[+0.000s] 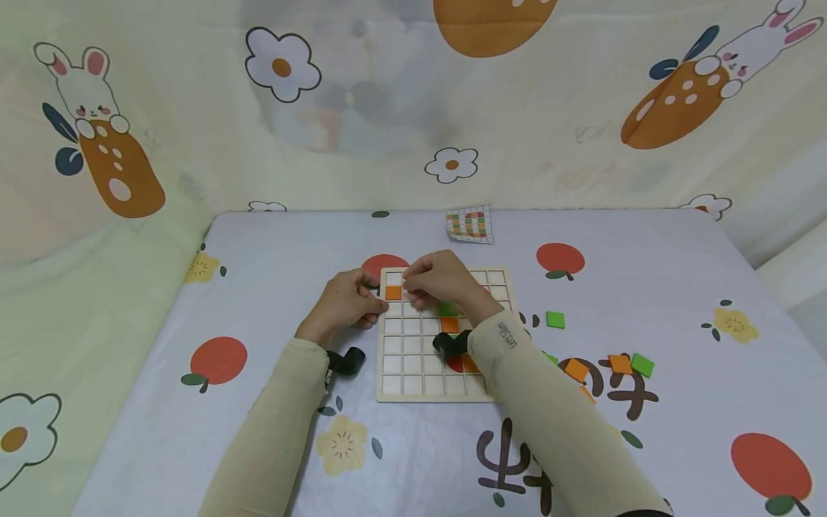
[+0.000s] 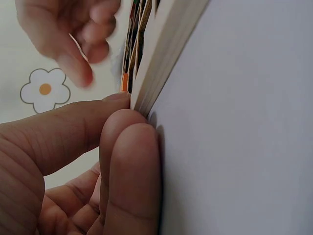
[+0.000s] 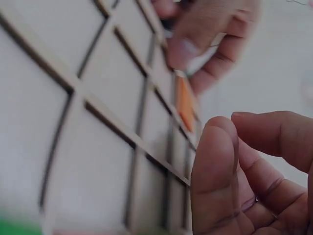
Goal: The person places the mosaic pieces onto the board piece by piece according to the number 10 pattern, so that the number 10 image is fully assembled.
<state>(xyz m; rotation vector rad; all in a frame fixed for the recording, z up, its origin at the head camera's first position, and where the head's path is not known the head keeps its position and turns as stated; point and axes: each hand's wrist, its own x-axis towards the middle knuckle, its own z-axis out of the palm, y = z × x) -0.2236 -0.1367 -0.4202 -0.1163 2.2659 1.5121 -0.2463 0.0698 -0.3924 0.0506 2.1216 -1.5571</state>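
A pale wooden grid board [image 1: 411, 386] lies on the table. My left hand [image 1: 344, 303] grips its left edge near the far corner, with the thumb at the frame and other fingertips along the side in the left wrist view. One orange square tile [image 1: 393, 293] sits in the left column, second row from the far end, close to the left thumb. Over the far rows, my right hand [image 1: 439, 278] is raised with bent fingers; no tile shows between its fingertips [image 3: 215, 147]. Beyond it, a green tile [image 1: 447, 309] and an orange tile [image 1: 449, 325] occupy middle cells, partly hidden by the right arm.
Several loose tiles lie right of the board, among them a green tile [image 1: 555, 319], an orange tile [image 1: 620, 364] and another green one beside it; the right sleeve covers part of this group. A small printed pattern card [image 1: 469, 224] lies behind the board at the table's back edge.
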